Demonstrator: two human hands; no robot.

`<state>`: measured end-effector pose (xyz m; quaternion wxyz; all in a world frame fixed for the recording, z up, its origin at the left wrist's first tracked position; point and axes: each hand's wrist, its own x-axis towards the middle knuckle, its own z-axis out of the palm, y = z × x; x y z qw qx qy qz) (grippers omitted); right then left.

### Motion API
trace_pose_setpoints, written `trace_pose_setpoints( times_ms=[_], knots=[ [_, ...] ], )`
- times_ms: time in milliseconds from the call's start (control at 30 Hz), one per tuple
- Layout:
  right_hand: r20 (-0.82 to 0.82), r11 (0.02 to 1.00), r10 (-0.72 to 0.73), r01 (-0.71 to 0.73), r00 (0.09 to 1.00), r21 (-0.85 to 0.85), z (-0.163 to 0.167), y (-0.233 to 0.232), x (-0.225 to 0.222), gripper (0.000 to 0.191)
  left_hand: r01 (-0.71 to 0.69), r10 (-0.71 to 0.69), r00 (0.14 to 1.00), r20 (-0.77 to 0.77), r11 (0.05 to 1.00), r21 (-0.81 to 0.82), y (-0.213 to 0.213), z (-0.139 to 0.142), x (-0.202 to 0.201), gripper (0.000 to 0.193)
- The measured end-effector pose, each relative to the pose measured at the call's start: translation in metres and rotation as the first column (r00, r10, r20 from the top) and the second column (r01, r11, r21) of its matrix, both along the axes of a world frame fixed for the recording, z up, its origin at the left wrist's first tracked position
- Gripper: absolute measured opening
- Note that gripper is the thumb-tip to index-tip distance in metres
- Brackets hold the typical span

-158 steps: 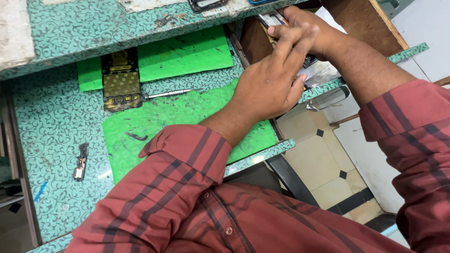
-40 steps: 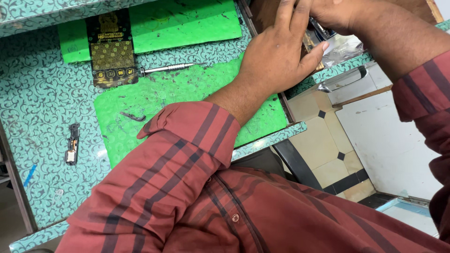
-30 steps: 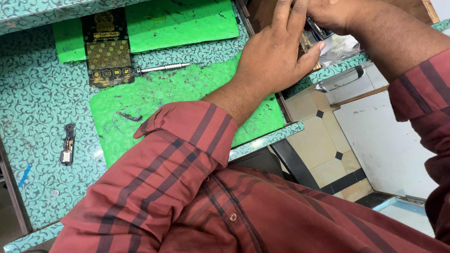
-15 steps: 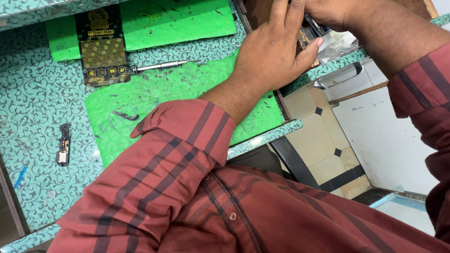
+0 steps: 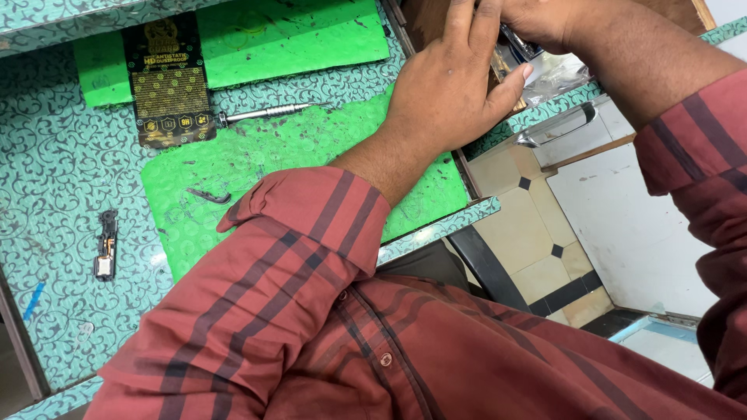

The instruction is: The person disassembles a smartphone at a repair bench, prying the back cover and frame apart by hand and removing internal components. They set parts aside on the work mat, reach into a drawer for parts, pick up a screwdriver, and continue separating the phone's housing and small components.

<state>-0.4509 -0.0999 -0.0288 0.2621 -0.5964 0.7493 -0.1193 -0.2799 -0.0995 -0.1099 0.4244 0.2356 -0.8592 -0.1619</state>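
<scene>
A: Noted black flat package [image 5: 169, 82] with gold print, rectangular, lying at far side of worktop [image 5: 54, 179], overlapping edge of upper green mat [image 5: 296, 35].

B: Confirmed. Slim metal screwdriver [image 5: 268, 113] seen just right of package, laid across gap between upper mat and lower green mat [image 5: 296, 155]. Small dark curved scrap [image 5: 208, 196] on lower mat; small black circuit part [image 5: 105, 243] well to left on patterned surface, blue sliver [image 5: 33, 300] near worktop edge below it.

A: Hands?

B: Left hand [image 5: 451, 89] reached over open drawer [image 5: 436, 15] at right end of worktop, fingers bent, thumb pressed against small dark flat item [image 5: 520, 43]. Right hand [image 5: 545, 15] met it from right, closed on same item; exact grip hidden by left hand.

A: Drawer contents?

B: Clear plastic wrapper [image 5: 564, 74] at drawer front; rest blocked by hands. Metal handle [image 5: 556, 128] below drawer edge. Red striped sleeve [image 5: 311, 257] covered near part of lower mat.
</scene>
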Motion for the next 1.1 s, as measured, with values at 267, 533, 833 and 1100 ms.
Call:
trace_pose_setpoints(
  times_ms=[267,533,833,1100],
  knots=[
    [0.002,1.0,-0.009,0.009,1.0,0.009,0.0,0.001,0.003,0.06,0.009,-0.009,1.0,0.005,1.0,0.012,-0.001,-0.001,-0.002,0.083],
    [0.012,0.998,-0.05,0.05,0.999,0.025,-0.001,0.0,0.0,0.056,0.002,-0.002,1.0,0.004,1.0,0.002,-0.001,0.0,-0.001,0.084],
    [0.145,0.998,0.052,-0.054,0.988,0.01,-0.004,-0.002,0.0,0.049,0.007,-0.008,0.999,-0.033,1.0,-0.02,-0.001,-0.001,-0.002,0.082],
    [0.078,0.999,0.035,-0.036,0.996,0.019,-0.006,0.001,-0.007,0.051,0.022,-0.022,0.999,-0.023,1.0,-0.016,0.0,-0.001,-0.001,0.082]
  ],
)
